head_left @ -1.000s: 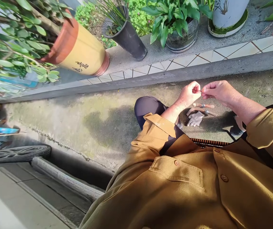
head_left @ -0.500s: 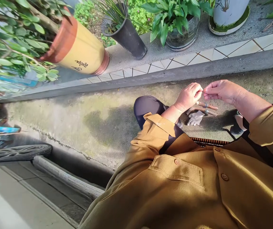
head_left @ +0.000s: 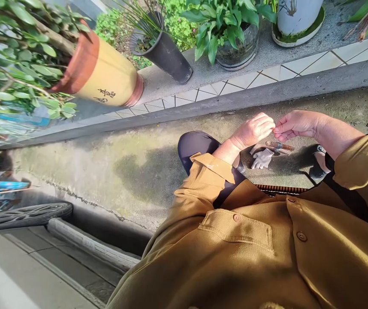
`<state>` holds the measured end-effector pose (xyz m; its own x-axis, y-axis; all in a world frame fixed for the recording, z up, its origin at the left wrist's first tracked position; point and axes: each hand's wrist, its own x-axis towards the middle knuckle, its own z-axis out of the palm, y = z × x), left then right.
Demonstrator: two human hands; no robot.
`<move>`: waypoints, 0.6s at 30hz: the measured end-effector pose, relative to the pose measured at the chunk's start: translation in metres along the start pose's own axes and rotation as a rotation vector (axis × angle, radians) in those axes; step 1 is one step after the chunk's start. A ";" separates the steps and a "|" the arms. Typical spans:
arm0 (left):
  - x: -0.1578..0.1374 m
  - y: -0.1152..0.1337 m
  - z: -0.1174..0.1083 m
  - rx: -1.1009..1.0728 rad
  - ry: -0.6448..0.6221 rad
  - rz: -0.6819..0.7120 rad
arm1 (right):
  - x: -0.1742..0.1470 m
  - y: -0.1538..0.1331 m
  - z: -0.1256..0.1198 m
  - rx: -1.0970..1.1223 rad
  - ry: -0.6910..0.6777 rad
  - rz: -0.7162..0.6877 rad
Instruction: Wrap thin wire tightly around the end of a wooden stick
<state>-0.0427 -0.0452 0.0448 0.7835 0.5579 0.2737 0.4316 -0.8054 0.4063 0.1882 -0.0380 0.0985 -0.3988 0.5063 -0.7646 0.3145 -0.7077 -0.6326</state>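
My left hand [head_left: 255,128] is closed, fingertips pinched together, at the upper right of the head view. Facing it, my right hand [head_left: 295,125] is also in a pinch, its fingertips meeting those of the left. Whatever lies between them is too small to make out. Just below the hands are a reddish-brown wooden stick [head_left: 287,146] with wire wound around its middle and a second, curved wooden piece [head_left: 256,148] partly behind it. A pale work glove [head_left: 262,159] lies on the concrete beside them.
Along a tiled ledge [head_left: 248,80] stand a yellow and red-brown pot [head_left: 110,73], a dark tapered pot [head_left: 173,60], a glass bowl [head_left: 238,51] with a leafy plant, and a white pot [head_left: 300,17] on a saucer. A wheel [head_left: 26,214] lies at lower left. My knee [head_left: 197,146] is left of the hands.
The fingertips have drawn together, and the right hand's fingers are more curled. The wired stick now overlaps the curved piece more in view. The whole view has shifted slightly.
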 end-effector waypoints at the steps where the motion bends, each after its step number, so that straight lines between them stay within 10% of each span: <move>1: 0.001 0.001 -0.002 -0.022 -0.037 -0.011 | 0.001 0.001 0.001 -0.027 0.019 -0.007; 13: 0.013 0.006 -0.003 -0.612 0.086 -0.599 | -0.007 -0.011 0.015 -0.604 0.435 -0.389; 18: 0.011 0.008 -0.008 -0.939 0.110 -0.689 | 0.001 0.001 0.016 -0.446 0.339 -0.443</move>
<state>-0.0342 -0.0434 0.0580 0.4497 0.8703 -0.2006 0.2143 0.1129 0.9702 0.1743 -0.0459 0.0994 -0.3035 0.8763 -0.3742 0.5364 -0.1675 -0.8272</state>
